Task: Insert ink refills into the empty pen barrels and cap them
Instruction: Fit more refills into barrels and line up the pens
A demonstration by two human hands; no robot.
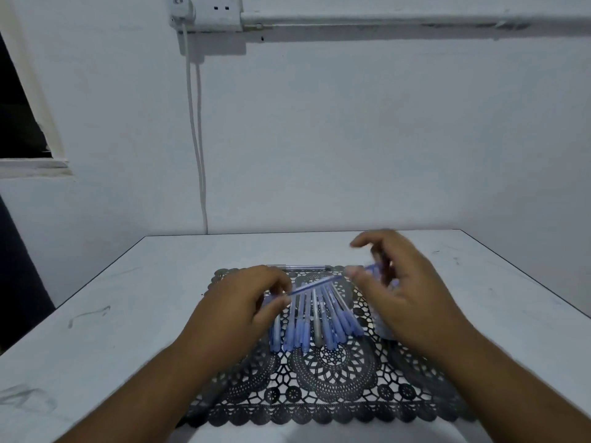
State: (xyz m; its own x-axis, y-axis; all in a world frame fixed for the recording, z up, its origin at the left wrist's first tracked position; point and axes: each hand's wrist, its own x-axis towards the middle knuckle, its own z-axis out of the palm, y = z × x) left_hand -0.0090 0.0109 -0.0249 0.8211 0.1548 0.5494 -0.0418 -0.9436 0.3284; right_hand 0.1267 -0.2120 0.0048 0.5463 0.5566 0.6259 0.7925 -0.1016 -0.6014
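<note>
My left hand pinches one end of a thin blue pen barrel that slants up to the right over the mat. My right hand is blurred and hovers just right of the barrel's far end, fingers curled around a small blue piece; whether it is a cap or a refill is unclear. Below both hands, several blue capped pens lie fanned out on a black lace mat. One more pen lies crosswise at the mat's far edge.
The mat lies on a white table that stands against a pale wall. A white cable hangs from a wall socket down behind the table's far edge. A dark window opening is at the left.
</note>
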